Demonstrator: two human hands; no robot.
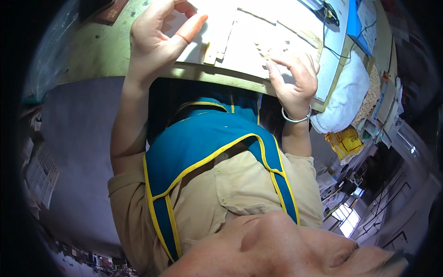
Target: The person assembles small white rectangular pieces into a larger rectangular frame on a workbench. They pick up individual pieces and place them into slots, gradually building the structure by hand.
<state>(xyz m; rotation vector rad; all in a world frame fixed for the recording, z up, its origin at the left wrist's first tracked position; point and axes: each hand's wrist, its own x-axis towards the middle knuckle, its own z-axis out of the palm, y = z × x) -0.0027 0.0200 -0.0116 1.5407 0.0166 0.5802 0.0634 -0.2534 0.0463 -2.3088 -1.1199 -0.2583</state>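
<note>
Over the left part of the brightly lit white work surface [240, 41], my left hand [159, 39] is raised with its thumb stretched out and apart from the curled fingers. Nothing shows between them, though some fingertips run out at the top edge. My right hand [297, 76], a silver bangle [296, 119] on its wrist, rests at the surface's near right. Its thumb and forefinger tips come close together at a small thin yellowish sliver [262, 51]; glare hides what exactly they pinch. Between the hands lie narrow tan strips [211, 53] and small pale bits.
At the right stand a blue box [362, 27], a black cable [330, 18], a white cloth bundle [346, 94] and a yellow packet [345, 142]. A clear plastic sheet [53, 51] hangs at the left. The table's near edge [203, 74] runs before my teal apron [207, 138].
</note>
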